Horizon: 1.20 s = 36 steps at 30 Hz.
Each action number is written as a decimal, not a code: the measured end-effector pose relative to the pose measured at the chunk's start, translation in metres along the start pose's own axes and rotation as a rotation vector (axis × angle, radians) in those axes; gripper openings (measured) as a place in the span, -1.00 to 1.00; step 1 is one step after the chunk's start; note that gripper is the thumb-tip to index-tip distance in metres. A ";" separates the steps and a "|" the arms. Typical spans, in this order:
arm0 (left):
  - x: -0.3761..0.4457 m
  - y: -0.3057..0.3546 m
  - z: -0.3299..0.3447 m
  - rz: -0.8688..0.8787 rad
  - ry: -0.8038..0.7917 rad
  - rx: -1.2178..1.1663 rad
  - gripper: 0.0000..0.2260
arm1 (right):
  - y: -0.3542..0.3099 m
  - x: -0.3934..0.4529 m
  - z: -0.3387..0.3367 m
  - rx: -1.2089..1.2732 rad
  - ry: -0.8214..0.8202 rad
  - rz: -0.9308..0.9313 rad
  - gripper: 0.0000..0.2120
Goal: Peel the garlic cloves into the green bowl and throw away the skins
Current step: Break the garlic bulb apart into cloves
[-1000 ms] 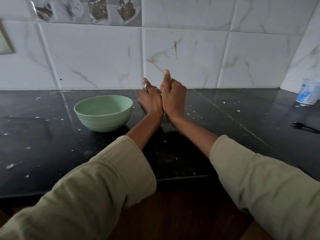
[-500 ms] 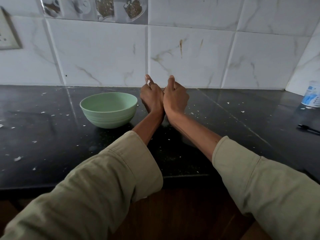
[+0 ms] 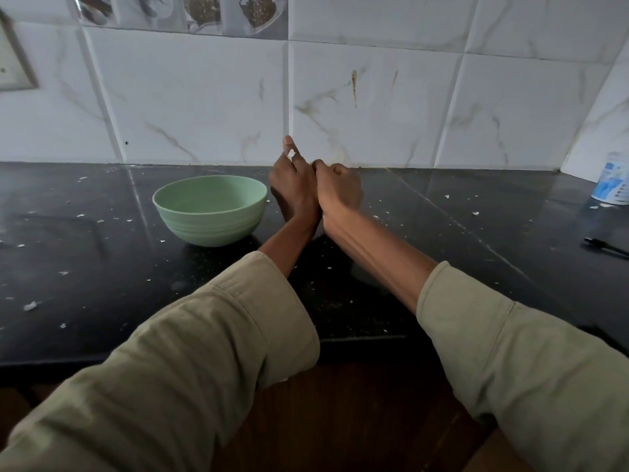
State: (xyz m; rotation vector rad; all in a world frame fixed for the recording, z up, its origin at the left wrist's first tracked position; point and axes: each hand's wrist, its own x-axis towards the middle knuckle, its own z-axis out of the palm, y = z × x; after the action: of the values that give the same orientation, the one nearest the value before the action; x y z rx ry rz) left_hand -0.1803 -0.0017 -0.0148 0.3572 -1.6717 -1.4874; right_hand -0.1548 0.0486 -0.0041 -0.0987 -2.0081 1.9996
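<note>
Garlic, if I have a clove, is hidden between my curled left hand and right hand, pressed together above the surface; only a white fleck shows on my left fingers. The green bowl stands just left of them, nearest my left hand. The tub at far right bears blue print I cannot read.

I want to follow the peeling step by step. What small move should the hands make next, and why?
Probably pull the loosened skin off. The left hand and right hand meet beside the green bowl, and a white bit shows at the left fingers, so the peeling seems unfinished. The clove itself is hidden.
</note>
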 end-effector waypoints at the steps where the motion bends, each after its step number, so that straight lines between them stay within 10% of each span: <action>1: 0.000 0.001 0.000 -0.002 0.012 -0.016 -0.43 | 0.001 0.001 0.001 0.012 -0.001 0.002 -0.74; 9: -0.002 0.001 0.001 -0.035 -0.031 -0.011 -0.42 | 0.007 0.008 -0.001 0.033 -0.018 0.043 -0.61; 19: -0.004 0.002 -0.002 -0.005 -0.063 -0.114 -0.45 | 0.009 0.012 -0.006 -0.049 0.012 -0.335 -0.42; 36: -0.002 0.006 -0.005 -0.050 -0.051 -0.042 -0.41 | 0.004 0.008 -0.002 0.043 -0.105 -0.135 -0.43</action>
State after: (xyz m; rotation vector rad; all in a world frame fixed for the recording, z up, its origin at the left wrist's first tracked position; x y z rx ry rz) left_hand -0.1734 -0.0026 -0.0099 0.3426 -1.6796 -1.5787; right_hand -0.1625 0.0529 -0.0063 0.1506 -1.9759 1.9994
